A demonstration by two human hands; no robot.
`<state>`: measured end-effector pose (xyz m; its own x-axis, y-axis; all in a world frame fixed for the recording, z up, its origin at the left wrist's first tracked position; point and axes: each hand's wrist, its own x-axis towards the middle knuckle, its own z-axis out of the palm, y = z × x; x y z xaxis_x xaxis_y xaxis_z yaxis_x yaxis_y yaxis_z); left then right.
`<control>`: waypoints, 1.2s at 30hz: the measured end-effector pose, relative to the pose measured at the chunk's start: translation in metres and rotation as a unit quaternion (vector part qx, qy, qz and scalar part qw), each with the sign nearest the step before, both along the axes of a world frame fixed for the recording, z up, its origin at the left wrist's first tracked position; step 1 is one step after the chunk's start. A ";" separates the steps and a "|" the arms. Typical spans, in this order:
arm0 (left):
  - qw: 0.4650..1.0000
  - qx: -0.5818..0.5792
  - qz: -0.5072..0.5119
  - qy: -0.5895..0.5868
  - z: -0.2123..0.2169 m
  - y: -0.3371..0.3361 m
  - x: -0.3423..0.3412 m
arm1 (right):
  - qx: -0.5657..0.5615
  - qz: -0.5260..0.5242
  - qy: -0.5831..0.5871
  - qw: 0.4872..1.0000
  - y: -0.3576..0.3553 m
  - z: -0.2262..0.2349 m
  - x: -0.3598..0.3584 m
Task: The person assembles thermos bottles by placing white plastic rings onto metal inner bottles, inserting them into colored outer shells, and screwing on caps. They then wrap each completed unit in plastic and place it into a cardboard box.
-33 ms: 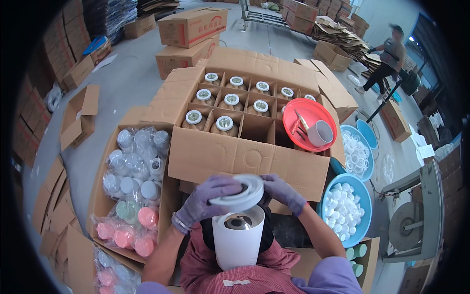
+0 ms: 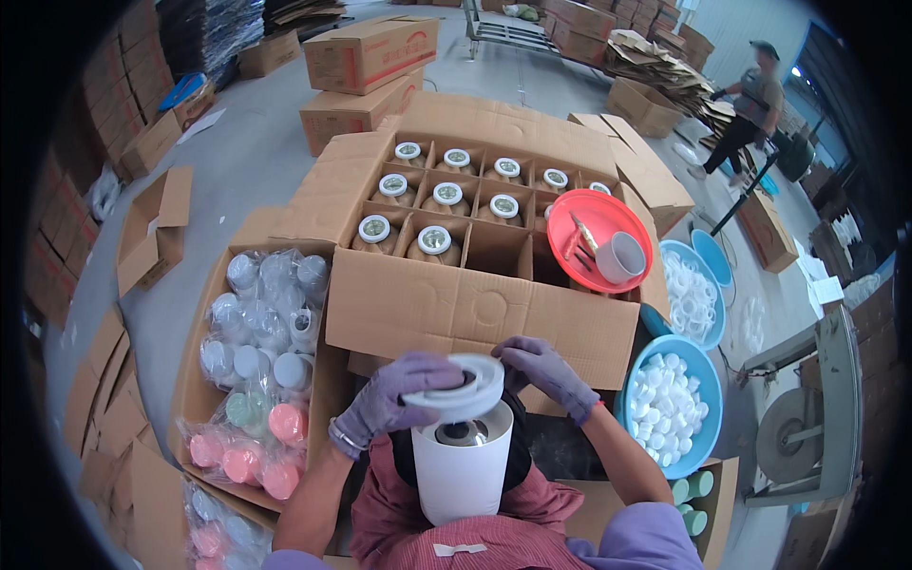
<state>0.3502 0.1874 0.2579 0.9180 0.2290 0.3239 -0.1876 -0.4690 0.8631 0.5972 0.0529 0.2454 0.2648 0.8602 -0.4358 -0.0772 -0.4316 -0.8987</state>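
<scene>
White ring: a thick white ring (image 2: pixel 461 397) is hovering just above the far side of the canister's mouth, its broad face turning upward and tilting a little; whether it is touching the rim cannot be told.
White canister: a smooth white canister (image 2: pixel 463 480) is standing upright between the person's thighs, its long axis running up and down, its shiny metal liner (image 2: pixel 464 432) showing below and on the near side of the ring.
Left hand: the gloved left hand (image 2: pixel 399 391) is clasping the ring by its left edge, so it is the nearer hand; the left forearm (image 2: pixel 309 489) is slanting up and inward.
Right hand: the gloved right hand (image 2: pixel 543 370) is bending its fingers toward the ring's right edge; whether they are gripping anything cannot be told. The right forearm (image 2: pixel 627 451) is angling inward too.
Divided carton: straight ahead, a cardboard carton (image 2: pixel 475 304) is holding bottles (image 2: pixel 435 240) in compartments, with a red tray (image 2: pixel 617 207) resting on its right corner.
Left carton: another carton (image 2: pixel 331 380) is holding bagged cups (image 2: pixel 252 361).
Blue tub: at right, a tub (image 2: pixel 714 418) is holding white caps (image 2: pixel 665 408).
Background: a co-worker (image 2: pixel 755 109) is standing at upper right.
</scene>
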 end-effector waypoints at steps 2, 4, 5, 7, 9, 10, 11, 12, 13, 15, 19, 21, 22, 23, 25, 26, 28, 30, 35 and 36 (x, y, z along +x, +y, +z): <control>0.999 -0.015 -0.038 0.023 -0.006 -0.010 -0.005 | 0.055 -0.031 0.058 0.996 -0.015 -0.002 -0.010; 0.997 -0.008 -0.068 0.032 -0.004 -0.010 -0.003 | 0.112 -0.046 0.081 0.989 -0.025 0.011 -0.037; 0.995 0.001 -0.092 0.037 -0.001 -0.010 0.002 | 0.153 0.046 -0.010 0.987 -0.030 0.015 -0.039; 0.992 0.013 -0.119 0.051 -0.003 -0.012 0.006 | 0.152 0.021 0.031 0.988 -0.034 0.006 -0.056; 0.993 0.025 -0.108 0.033 -0.006 -0.016 0.001 | 0.173 0.048 -0.046 0.983 -0.033 0.001 -0.062; 0.994 0.029 -0.105 0.024 -0.005 -0.019 0.000 | 0.171 0.054 -0.021 0.984 -0.032 0.002 -0.064; 0.995 0.063 -0.068 0.034 -0.002 -0.026 -0.004 | 0.170 0.060 0.003 0.984 -0.030 0.002 -0.065; 0.994 0.097 -0.030 0.044 0.004 -0.037 -0.009 | 0.156 0.079 0.139 0.975 -0.025 -0.005 -0.062; 0.989 0.133 0.011 0.057 0.017 -0.050 -0.015 | 0.141 0.099 0.274 0.946 -0.016 -0.015 -0.058; 0.963 0.227 0.104 0.101 0.040 -0.081 -0.014 | 0.208 0.176 0.343 0.899 -0.003 -0.038 -0.055; 0.979 0.158 0.130 0.026 0.012 -0.078 -0.013 | 0.158 0.137 0.341 0.916 -0.004 -0.044 -0.058; 0.994 -0.034 0.108 -0.002 -0.009 -0.057 -0.016 | 0.209 0.101 0.063 0.971 -0.033 -0.008 -0.063; 0.945 -0.292 0.146 -0.018 -0.027 -0.060 -0.014 | 0.288 0.150 -0.114 0.939 -0.052 0.007 -0.062; 0.970 -0.187 0.154 -0.016 -0.041 -0.056 -0.002 | 0.351 0.186 -0.295 0.869 -0.075 0.028 -0.058; 0.991 0.005 0.109 -0.075 -0.046 -0.059 0.030 | 0.365 0.232 -0.411 0.803 -0.113 0.063 -0.062; 0.995 -0.069 -0.029 -0.073 -0.040 -0.065 0.044 | 0.391 0.236 -0.442 0.772 -0.125 0.071 -0.062; 0.989 0.145 0.000 0.021 -0.093 -0.091 0.043 | 0.299 0.221 -0.462 0.805 -0.151 0.094 -0.066; 0.992 0.113 -0.012 0.047 -0.092 -0.093 0.028 | 0.183 0.155 -0.449 0.861 -0.167 0.096 -0.065; 0.997 0.002 -0.069 0.038 -0.027 -0.155 -0.033 | 0.024 0.048 -0.351 0.935 -0.188 0.030 -0.041; 0.994 -0.084 -0.005 0.074 -0.034 -0.160 -0.042 | 0.075 0.100 -0.382 0.915 -0.190 0.014 -0.029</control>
<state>0.3085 0.0271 0.2241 0.9553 0.2588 0.1432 -0.0566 -0.3152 0.9473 0.5686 -0.1374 0.2596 0.2735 0.9599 -0.0610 0.6666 -0.2349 -0.7074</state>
